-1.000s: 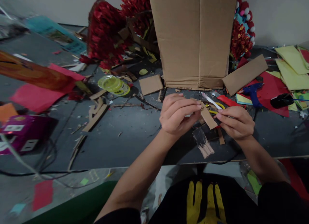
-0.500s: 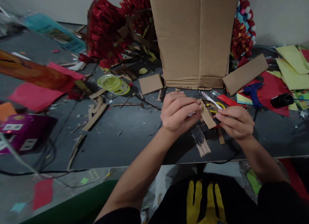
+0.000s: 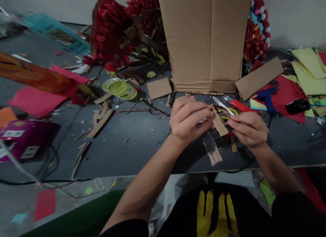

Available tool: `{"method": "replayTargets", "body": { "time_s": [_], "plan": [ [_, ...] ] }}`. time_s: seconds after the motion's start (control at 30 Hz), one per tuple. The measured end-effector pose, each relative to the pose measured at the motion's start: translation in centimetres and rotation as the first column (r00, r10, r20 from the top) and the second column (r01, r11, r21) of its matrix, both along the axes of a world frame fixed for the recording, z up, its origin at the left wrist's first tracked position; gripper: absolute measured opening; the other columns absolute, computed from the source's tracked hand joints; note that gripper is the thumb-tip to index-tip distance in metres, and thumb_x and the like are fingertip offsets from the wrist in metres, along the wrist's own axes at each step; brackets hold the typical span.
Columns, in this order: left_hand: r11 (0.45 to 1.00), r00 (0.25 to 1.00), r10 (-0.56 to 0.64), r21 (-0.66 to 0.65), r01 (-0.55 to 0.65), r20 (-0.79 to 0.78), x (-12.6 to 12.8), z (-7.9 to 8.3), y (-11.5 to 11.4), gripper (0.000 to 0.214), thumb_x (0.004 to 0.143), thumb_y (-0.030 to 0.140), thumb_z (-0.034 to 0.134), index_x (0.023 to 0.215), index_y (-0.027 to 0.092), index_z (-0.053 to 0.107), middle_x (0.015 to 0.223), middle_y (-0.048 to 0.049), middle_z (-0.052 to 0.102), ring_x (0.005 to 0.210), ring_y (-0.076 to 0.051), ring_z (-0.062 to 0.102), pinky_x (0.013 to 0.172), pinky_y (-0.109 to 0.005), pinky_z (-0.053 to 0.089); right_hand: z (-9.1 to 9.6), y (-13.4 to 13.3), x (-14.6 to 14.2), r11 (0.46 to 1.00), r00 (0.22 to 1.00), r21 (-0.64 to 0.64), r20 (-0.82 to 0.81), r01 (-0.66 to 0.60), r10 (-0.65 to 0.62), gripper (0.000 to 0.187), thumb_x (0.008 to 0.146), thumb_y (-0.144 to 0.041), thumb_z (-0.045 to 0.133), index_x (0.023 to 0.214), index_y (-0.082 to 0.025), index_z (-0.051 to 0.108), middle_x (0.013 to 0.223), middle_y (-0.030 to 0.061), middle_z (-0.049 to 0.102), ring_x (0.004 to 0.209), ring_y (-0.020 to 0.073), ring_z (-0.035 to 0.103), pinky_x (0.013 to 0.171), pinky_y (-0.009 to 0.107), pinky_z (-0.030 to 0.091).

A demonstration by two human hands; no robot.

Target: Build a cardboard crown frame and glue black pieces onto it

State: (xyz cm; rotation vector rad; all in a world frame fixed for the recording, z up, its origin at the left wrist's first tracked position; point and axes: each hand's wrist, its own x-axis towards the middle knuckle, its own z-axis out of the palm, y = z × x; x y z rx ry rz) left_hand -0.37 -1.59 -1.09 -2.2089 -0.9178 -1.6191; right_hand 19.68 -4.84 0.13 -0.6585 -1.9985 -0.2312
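A small brown cardboard strip (image 3: 220, 124) is held between both hands just above the dark table (image 3: 132, 145). My left hand (image 3: 187, 117) pinches its upper end with closed fingers. My right hand (image 3: 248, 129) is closed on its lower right side, thumb and forefinger pressed together. Below the strip a dark-painted cardboard scrap (image 3: 213, 149) lies near the table's front edge. Behind the hands lie a white stick (image 3: 222, 106), a yellow loop and a red piece (image 3: 239, 106).
A tall cardboard box (image 3: 205, 39) stands right behind the hands. Red paper decorations (image 3: 112, 33) fill the back left. A yellow-green jar (image 3: 119, 89), cardboard pieces (image 3: 159, 88), a blue glue gun (image 3: 266, 97), coloured sheets (image 3: 307, 72) and a purple box (image 3: 24, 140) with cables lie around.
Almost nothing differs: both hands keep hold of the cardboard strip, with only a slight shift of the fingers and the strip.
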Motion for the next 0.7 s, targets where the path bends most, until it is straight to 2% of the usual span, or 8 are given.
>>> {"method": "replayTargets", "body": {
  "time_s": [0.17,0.3,0.37,0.43,0.5,0.6,0.7],
  "plan": [
    [0.999,0.998,-0.041,-0.014,0.042,0.049,0.05,0.13,-0.06,0.011,0.079,0.03,0.063,0.072,0.023,0.059,0.068,0.0006,0.064,0.069,-0.014,0.056,0.073,-0.032,0.048,-0.05,0.05,-0.1,1.0,1.0,-0.01,-0.013,0.004,-0.004,0.033,0.078,-0.011,0.065,0.106,-0.029,0.064,0.089,-0.0014,0.071,0.078,0.0128,0.066,0.067,0.027,0.057],
    [0.998,0.999,-0.025,-0.059,0.028,0.044,0.13,0.13,-0.05,0.018,0.081,0.035,0.06,0.068,0.022,0.058,0.066,0.0005,0.063,0.068,-0.013,0.056,0.072,-0.032,0.048,-0.03,0.2,-0.42,1.0,0.999,0.003,-0.053,0.001,-0.001,0.025,0.08,-0.018,0.064,0.102,-0.029,0.064,0.083,-0.0015,0.07,0.073,0.0129,0.066,0.062,0.026,0.055],
    [0.997,1.0,-0.003,-0.071,0.005,0.031,0.22,0.13,0.05,0.023,0.083,0.038,0.057,0.067,0.022,0.058,0.064,0.0002,0.062,0.066,-0.013,0.056,0.07,-0.031,0.048,0.0,0.17,-0.55,0.999,0.996,-0.011,-0.076,-0.038,0.037,0.019,0.084,-0.028,0.059,0.102,-0.028,0.064,0.081,-0.0004,0.07,0.071,0.0134,0.066,0.06,0.027,0.055],
    [0.999,0.998,-0.034,-0.034,0.035,0.051,0.32,0.17,0.17,0.022,0.083,0.037,0.056,0.068,0.021,0.058,0.065,0.0003,0.063,0.064,-0.012,0.056,0.068,-0.03,0.048,0.02,0.07,-0.57,0.993,0.988,-0.04,-0.117,-0.109,0.103,0.026,0.089,-0.038,0.049,0.105,-0.024,0.063,0.081,0.0018,0.069,0.071,0.0144,0.066,0.059,0.028,0.055],
    [0.996,0.993,-0.091,0.013,0.09,0.08,0.43,0.23,0.26,0.019,0.084,0.034,0.056,0.071,0.021,0.059,0.067,0.001,0.064,0.063,-0.011,0.056,0.067,-0.028,0.048,0.07,0.01,-0.45,0.985,0.974,-0.079,-0.178,-0.154,0.138,0.031,0.09,-0.039,0.045,0.107,-0.022,0.062,0.081,0.0029,0.069,0.073,0.015,0.066,0.059,0.029,0.054],
    [0.996,0.994,-0.091,0.002,0.091,0.058,0.55,0.35,0.24,0.02,0.085,0.034,0.054,0.071,0.021,0.059,0.067,0.001,0.064,0.064,-0.011,0.056,0.068,-0.029,0.048,0.31,0.21,-0.06,0.983,0.97,-0.155,-0.237,-0.095,0.056,0.018,0.085,-0.029,0.055,0.099,-0.024,0.065,0.08,0.001,0.069,0.072,0.0144,0.066,0.061,0.029,0.054],
    [0.994,0.993,-0.109,0.015,0.109,0.035,0.59,0.52,0.03,0.015,0.084,0.032,0.057,0.073,0.022,0.06,0.069,0.0012,0.065,0.067,-0.012,0.057,0.07,-0.029,0.048,0.85,0.67,0.35,0.958,0.98,-0.285,-0.196,-0.035,-0.022,0.01,0.08,-0.026,0.062,0.088,-0.025,0.068,0.081,0.0003,0.069,0.072,0.0138,0.065,0.065,0.03,0.055]
  ]
}}
